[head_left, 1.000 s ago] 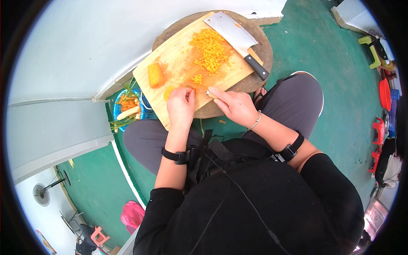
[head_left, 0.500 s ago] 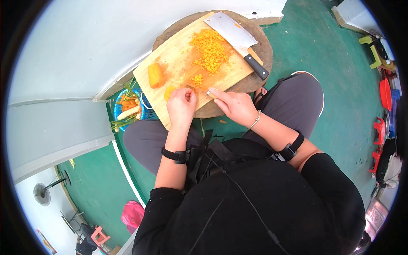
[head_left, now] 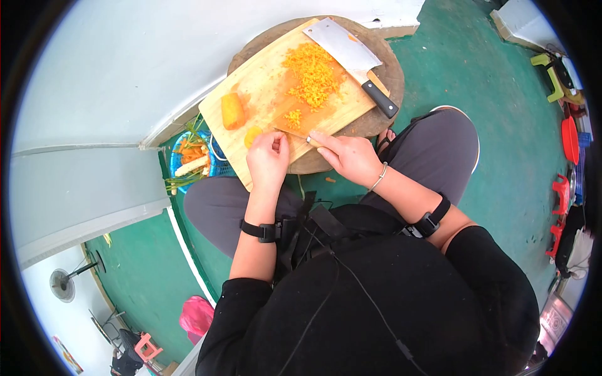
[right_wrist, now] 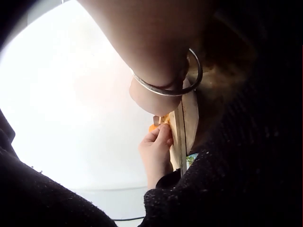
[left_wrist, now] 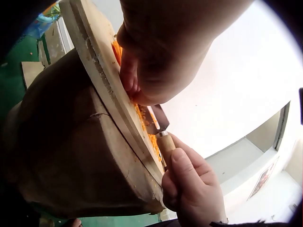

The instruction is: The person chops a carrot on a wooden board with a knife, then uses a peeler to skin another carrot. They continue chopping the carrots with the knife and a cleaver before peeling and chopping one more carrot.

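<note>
My right hand [head_left: 352, 156] grips the wooden handle [left_wrist: 165, 147] of a small knife, whose blade [head_left: 292, 132] points left, low over the cutting board [head_left: 263, 78]. Beside the blade tip, my left hand [head_left: 268, 161] has its fingers curled down at the board's near edge, holding a carrot piece that they mostly hide; orange [left_wrist: 116, 51] shows beside them in the left wrist view. A round yellow-orange carrot piece [head_left: 252, 135] lies just past the left knuckles. Just beyond the blade is a small heap of diced carrot [head_left: 293, 117].
A larger diced carrot pile [head_left: 311, 74] and a thick carrot chunk [head_left: 232, 111] are on the board. A cleaver [head_left: 343, 49] lies across its right end, black handle outward. The board sits on a round wooden block [head_left: 392, 66]. A blue basket [head_left: 177, 164] of scraps stands left.
The small knife's blade has shifted slightly beside the left fingers, and more of its flat shows now. Both hands stay almost in place; the piles look the same.
</note>
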Action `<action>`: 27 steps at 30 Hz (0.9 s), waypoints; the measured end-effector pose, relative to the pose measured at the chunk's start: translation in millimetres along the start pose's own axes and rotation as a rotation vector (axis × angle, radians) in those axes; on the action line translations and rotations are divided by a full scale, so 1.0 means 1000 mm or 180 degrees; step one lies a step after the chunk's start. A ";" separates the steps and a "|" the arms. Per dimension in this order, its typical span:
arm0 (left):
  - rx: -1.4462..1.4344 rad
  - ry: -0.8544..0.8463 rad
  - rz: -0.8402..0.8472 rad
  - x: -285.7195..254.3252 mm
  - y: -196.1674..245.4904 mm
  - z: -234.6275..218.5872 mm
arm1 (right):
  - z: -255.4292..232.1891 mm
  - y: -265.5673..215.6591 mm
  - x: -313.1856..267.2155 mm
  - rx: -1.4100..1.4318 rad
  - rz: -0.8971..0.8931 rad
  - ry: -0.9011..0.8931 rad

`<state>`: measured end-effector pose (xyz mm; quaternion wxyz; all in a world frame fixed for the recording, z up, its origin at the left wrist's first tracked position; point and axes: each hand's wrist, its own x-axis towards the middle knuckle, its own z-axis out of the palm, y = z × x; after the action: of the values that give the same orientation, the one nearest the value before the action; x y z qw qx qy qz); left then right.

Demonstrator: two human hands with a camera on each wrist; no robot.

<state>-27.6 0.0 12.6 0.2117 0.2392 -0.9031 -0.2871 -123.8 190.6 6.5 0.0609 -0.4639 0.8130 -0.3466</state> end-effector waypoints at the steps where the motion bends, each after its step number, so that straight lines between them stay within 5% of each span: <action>1: -0.0047 0.0030 -0.0021 0.000 0.001 0.000 | -0.001 0.000 0.000 -0.0002 0.0001 -0.0003; 6: -0.0164 0.0075 -0.0054 -0.001 -0.001 0.004 | -0.005 0.008 0.007 0.0014 0.0121 0.0701; 27: -0.0475 0.0313 0.0115 0.002 -0.003 0.010 | -0.005 0.010 0.006 -0.0097 0.0101 0.0619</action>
<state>-33.0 0.6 4.0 0.2781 0.2203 -0.8719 -0.3376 -136.7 191.5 5.7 -0.0199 -0.4160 0.8275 -0.3766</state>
